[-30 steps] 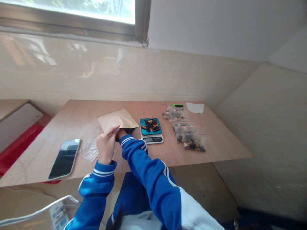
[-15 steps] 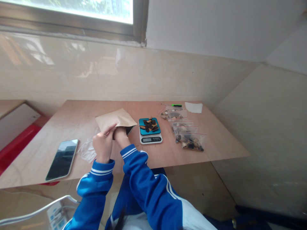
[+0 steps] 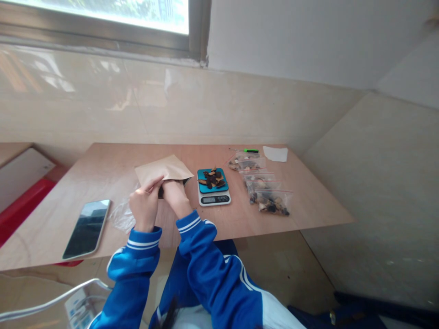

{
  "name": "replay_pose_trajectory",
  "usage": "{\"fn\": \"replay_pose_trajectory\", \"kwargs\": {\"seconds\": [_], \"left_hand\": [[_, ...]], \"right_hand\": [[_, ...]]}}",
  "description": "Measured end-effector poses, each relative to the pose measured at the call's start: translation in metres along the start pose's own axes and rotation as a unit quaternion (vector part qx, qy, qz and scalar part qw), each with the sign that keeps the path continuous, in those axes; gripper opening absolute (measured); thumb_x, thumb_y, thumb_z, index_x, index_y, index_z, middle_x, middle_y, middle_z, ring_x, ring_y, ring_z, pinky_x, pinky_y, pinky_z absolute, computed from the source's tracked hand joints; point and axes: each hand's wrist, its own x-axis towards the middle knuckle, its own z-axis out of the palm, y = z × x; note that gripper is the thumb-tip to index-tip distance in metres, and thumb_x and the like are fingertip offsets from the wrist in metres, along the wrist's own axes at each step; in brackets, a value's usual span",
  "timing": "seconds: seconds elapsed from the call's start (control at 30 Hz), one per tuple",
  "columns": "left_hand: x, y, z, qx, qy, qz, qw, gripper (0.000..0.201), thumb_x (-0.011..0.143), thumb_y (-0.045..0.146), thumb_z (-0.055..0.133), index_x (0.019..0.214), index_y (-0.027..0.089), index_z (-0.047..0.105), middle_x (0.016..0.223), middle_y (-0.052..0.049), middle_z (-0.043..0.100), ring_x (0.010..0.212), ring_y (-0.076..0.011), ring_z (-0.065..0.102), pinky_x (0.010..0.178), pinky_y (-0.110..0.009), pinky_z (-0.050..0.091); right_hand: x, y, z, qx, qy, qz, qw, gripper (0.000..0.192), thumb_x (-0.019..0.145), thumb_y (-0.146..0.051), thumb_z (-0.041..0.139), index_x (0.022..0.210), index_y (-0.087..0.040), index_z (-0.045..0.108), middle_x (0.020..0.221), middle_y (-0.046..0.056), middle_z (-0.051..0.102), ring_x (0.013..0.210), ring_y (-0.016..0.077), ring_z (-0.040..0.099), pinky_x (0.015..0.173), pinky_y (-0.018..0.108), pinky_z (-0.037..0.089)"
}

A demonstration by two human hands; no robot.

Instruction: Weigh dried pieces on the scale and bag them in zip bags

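Note:
My left hand pinches the near edge of a brown paper bag, which lies on its side with its mouth facing me. Inside that mouth is my right hand; its fingers are hidden by the paper. Just right of the bag stands a kitchen scale with a blue top and a small display. Dark brown dried slices are heaped on its plate. A crumpled clear plastic bag rests beside my left wrist.
Several zip bags of dried pieces form a column right of the scale. Behind them lie a green-handled screwdriver and a white paper piece. A phone sits at the table's left front, and a wall rises behind the table.
My right hand has shifted slightly within the bag's mouth, with its wrist turned a little. The left hand keeps its hold, and the view has moved slightly.

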Motion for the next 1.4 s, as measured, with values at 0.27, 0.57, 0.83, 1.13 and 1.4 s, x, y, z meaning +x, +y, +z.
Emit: {"fn": "replay_pose_trajectory", "kwargs": {"seconds": [0.27, 0.57, 0.83, 1.13, 1.4], "left_hand": [[0.000, -0.001, 0.003, -0.017, 0.005, 0.004, 1.000, 0.033, 0.086, 0.046, 0.054, 0.105, 0.029, 0.075, 0.094, -0.005, 0.077, 0.084, -0.0242, 0.071, 0.069, -0.030, 0.050], [0.016, -0.030, 0.031, -0.048, -0.052, -0.002, 0.997, 0.034, 0.085, 0.040, 0.054, 0.106, 0.022, 0.073, 0.103, -0.007, 0.076, 0.099, -0.0229, 0.069, 0.086, -0.031, 0.051], [0.008, -0.072, 0.032, 0.044, -0.109, 0.023, 0.993, 0.043, 0.083, 0.024, 0.043, 0.121, 0.017, 0.061, 0.137, -0.015, 0.057, 0.130, -0.0301, 0.049, 0.107, -0.045, 0.038], [-0.036, -0.119, 0.006, 0.165, -0.146, -0.036, 0.975, 0.038, 0.078, 0.036, 0.044, 0.098, 0.014, 0.069, 0.097, -0.017, 0.067, 0.088, -0.0305, 0.066, 0.082, -0.041, 0.051], [-0.037, -0.078, -0.010, 0.061, -0.149, -0.087, 0.983, 0.034, 0.076, 0.036, 0.049, 0.093, 0.020, 0.073, 0.089, -0.010, 0.075, 0.086, -0.0291, 0.069, 0.079, -0.040, 0.051]], "right_hand": [[-0.010, 0.000, -0.003, -0.052, -0.001, -0.001, 0.999, 0.041, 0.099, -0.017, 0.034, 0.138, -0.009, 0.045, 0.141, 0.018, 0.052, 0.131, 0.0244, 0.046, 0.115, 0.041, 0.026], [-0.033, 0.003, -0.001, -0.092, -0.024, -0.008, 0.995, 0.037, 0.096, -0.009, 0.034, 0.125, -0.005, 0.057, 0.128, 0.019, 0.059, 0.126, 0.0280, 0.045, 0.113, 0.045, 0.028], [-0.063, -0.001, 0.005, -0.094, -0.048, 0.002, 0.994, 0.031, 0.096, -0.015, 0.038, 0.114, -0.009, 0.063, 0.117, 0.017, 0.063, 0.116, 0.0273, 0.051, 0.100, 0.040, 0.041], [-0.071, 0.004, 0.009, -0.090, -0.098, -0.010, 0.991, 0.030, 0.097, -0.015, 0.038, 0.097, -0.011, 0.068, 0.103, 0.015, 0.070, 0.099, 0.0251, 0.063, 0.089, 0.037, 0.048], [-0.078, 0.006, 0.006, -0.024, -0.058, 0.077, 0.995, 0.031, 0.099, -0.022, 0.038, 0.104, -0.009, 0.065, 0.108, 0.018, 0.070, 0.107, 0.0263, 0.064, 0.092, 0.035, 0.048]]}}
